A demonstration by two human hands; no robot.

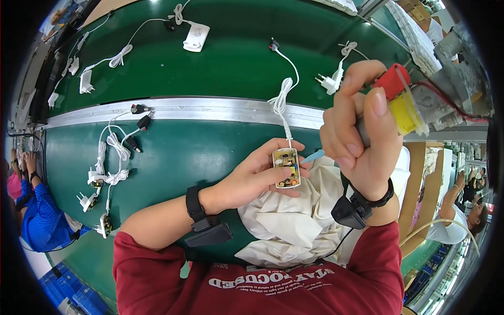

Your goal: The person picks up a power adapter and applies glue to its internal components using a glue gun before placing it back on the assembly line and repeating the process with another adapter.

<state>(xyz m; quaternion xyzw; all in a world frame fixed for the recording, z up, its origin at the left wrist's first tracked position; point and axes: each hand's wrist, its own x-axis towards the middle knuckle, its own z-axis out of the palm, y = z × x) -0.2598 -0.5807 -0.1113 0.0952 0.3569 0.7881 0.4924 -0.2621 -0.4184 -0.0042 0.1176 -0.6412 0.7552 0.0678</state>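
My left hand [257, 170] grips a small white power adapter [286, 150] with its case open, thumb across the exposed circuit board [287, 163]. From the adapter's far end a coiled white cable [282, 100] runs across the metal rail to a dark connector [274, 44]. My right hand [367, 121] is closed around a grey-bodied dispensing tool with a red block [394, 80], a yellow part [403, 116] and thin wires. Its tapered blue nozzle [313, 156] points at the board's right side; whether it touches cannot be told. My fingers hide part of the tool's body.
Several adapters with coiled cables [119, 149] lie to my left. More white adapters [196, 37] rest on the green surface beyond the metal rail [173, 109]. White cloth [294, 210] covers my lap. Other people sit at far left [44, 210] and far right [454, 220].
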